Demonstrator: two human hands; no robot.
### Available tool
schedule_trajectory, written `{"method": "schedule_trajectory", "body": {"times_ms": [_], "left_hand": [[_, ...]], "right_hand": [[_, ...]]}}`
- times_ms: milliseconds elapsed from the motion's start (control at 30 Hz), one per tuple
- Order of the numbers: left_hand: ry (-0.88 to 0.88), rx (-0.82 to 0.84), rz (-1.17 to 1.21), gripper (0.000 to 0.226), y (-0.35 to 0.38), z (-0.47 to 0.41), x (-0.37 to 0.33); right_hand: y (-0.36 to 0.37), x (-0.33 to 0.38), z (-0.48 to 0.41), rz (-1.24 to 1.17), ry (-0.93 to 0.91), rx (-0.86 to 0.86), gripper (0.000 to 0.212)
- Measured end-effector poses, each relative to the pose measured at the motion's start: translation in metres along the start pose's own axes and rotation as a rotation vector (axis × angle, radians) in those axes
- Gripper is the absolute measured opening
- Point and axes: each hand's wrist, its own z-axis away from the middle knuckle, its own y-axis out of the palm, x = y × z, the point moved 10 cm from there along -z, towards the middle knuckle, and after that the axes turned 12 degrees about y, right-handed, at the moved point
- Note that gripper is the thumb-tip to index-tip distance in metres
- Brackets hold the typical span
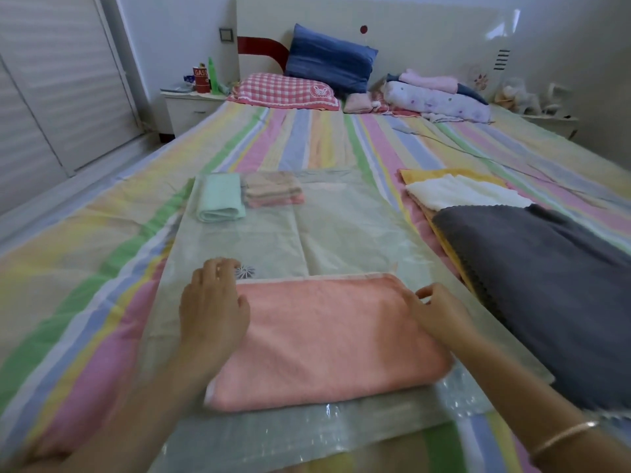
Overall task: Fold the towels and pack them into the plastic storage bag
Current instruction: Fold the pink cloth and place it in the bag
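You are squaring up the folded salmon-pink terry towel [324,339], which is lying across the near end of the clear plastic storage bag [341,227]; whether it is under the top film, cannot tell. Your left hand [211,302] is lying flat with fingers spread on the towel's left end, likely pinning it so the fold is not slipping. Your right hand [437,312] is curling and pinching the far right corner, probably aligning the edge. A rolled mint-green towel [220,198] and a folded pink-and-beige striped towel [273,189] are sitting side by side at the bag's far end, leaving room nearer you. Unfolded dark grey fleece towel [546,285], white towel [461,194] and yellow towel [444,174] are waiting stacked beside the bag on your right, within reach.
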Motion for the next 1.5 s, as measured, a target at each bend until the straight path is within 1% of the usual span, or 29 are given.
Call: {"method": "schedule_trajectory", "body": {"times_ms": [67, 133, 167, 233, 333, 400, 467, 500, 533, 567, 600, 633, 667, 700, 733, 767, 833, 867, 900, 967, 1033, 1067, 1133, 1200, 1300, 1367, 1433, 1467, 1500], "left_hand": [[0.175, 0.014, 0.073, 0.045, 0.0, 0.007, -0.051], [0.339, 0.149, 0.184, 0.046, 0.018, 0.02, -0.104], [0.413, 0.225, 0.179, 0.054, 0.029, 0.029, -0.127], [0.532, 0.31, 0.099, 0.07, 0.05, 0.046, -0.157], [0.544, 0.375, 0.008, 0.071, 0.083, 0.061, -0.156], [0.526, 0.36, -0.041, 0.066, 0.086, 0.065, -0.151], [0.551, 0.304, 0.054, 0.062, 0.074, 0.063, -0.154], [0.524, 0.285, 0.21, 0.059, 0.068, 0.061, -0.152], [0.42, 0.287, 0.448, 0.053, 0.062, 0.056, -0.143], [0.266, 0.271, 0.717, 0.043, 0.056, 0.049, -0.13], [0.095, 0.209, 0.963, 0.036, 0.048, 0.042, -0.114], [-0.092, 0.153, 1.149, 0.033, 0.043, 0.037, -0.092], [-0.285, 0.148, 1.277, 0.032, 0.045, 0.037, -0.071], [-0.46, 0.193, 1.372, 0.031, 0.049, 0.041, -0.052], [-0.593, 0.26, 1.433, 0.03, 0.052, 0.046, -0.036], [-0.677, 0.316, 1.461, 0.032, 0.051, 0.05, -0.021], [-0.73, 0.372, 1.443, 0.038, 0.049, 0.052, 0.004], [-0.715, 0.37, 1.422, 0.039, 0.048, 0.05, 0.012], [-0.678, 0.369, 1.385, 0.036, 0.046, 0.048, 0.015], [-0.536, 0.377, 1.226, 0.025, 0.04, 0.043, 0.014], [-0.387, 0.324, 1.047, 0.015, 0.032, 0.035, 0.01], [-0.322, 0.277, 0.983, 0.015, 0.026, 0.032, 0.007], [-0.243, 0.194, 0.863, 0.035, 0.016, 0.028, 0.004], [-0.195, 0.137, 0.774, 0.043, 0.008, 0.028, 0.003], [-0.159, 0.072, 0.76, 0.042, -0.001, 0.032, 0.003], [-0.183, 0.056, 0.778, 0.041, -0.001, 0.037, 0.011], [-0.227, 0.087, 0.738, 0.034, 0.001, 0.043, 0.019], [-0.265, 0.108, 0.706, 0.036, 0.003, 0.046, 0.024], [-0.294, 0.12, 0.662, 0.044, 0.005, 0.049, 0.029]], "right_hand": [[0.001, -0.01, 0.01, 0.051, -0.015, 0.025, 0.036], [0.003, -0.018, 0.021, 0.05, -0.032, 0.054, 0.039], [0.005, -0.022, 0.025, 0.019, -0.029, 0.075, 0.038], [0.006, -0.03, 0.033, -0.056, -0.022, 0.109, 0.033], [0.0, -0.029, 0.041, -0.156, -0.02, 0.115, 0.027], [-0.007, -0.015, 0.052, -0.285, -0.016, 0.125, 0.023], [-0.013, 0.011, 0.068, -0.459, -0.044, 0.159, 0.019], [-0.013, 0.028, 0.078, -0.527, -0.074, 0.184, 0.018], [-0.012, 0.047, 0.09, -0.577, -0.111, 0.217, 0.018], [-0.007, 0.066, 0.102, -0.603, -0.152, 0.26, 0.018], [0.001, 0.084, 0.114, -0.607, -0.191, 0.305, 0.018], [0.011, 0.1, 0.126, -0.59, -0.233, 0.345, 0.019], [0.023, 0.114, 0.137, -0.549, -0.279, 0.371, 0.021], [0.037, 0.125, 0.146, -0.474, -0.335, 0.378, 0.025], [0.052, 0.133, 0.155, -0.384, -0.385, 0.382, 0.028], [0.067, 0.138, 0.164, -0.313, -0.419, 0.407, 0.03], [0.093, 0.14, 0.18, -0.287, -0.44, 0.537, 0.035], [0.099, 0.138, 0.186, -0.315, -0.437, 0.594, 0.035], [0.1, 0.137, 0.189, -0.337, -0.45, 0.597, 0.033], [0.088, 0.13, 0.183, -0.342, -0.512, 0.468, 0.022], [0.069, 0.122, 0.173, -0.296, -0.581, 0.264, 0.016], [0.06, 0.117, 0.17, -0.247, -0.611, 0.165, 0.016], [0.052, 0.107, 0.168, -0.152, -0.654, 0.033, 0.017], [0.053, 0.098, 0.167, -0.121, -0.682, 0.008, 0.017], [0.059, 0.094, 0.169, -0.109, -0.739, 0.009, 0.017], [0.063, 0.096, 0.174, -0.076, -0.798, -0.005, 0.018], [0.065, 0.1, 0.183, -0.032, -0.861, -0.02, 0.024], [0.068, 0.101, 0.189, 0.004, -0.905, -0.031, 0.029], [0.072, 0.101, 0.195, 0.056, -0.949, -0.039, 0.035]]}}
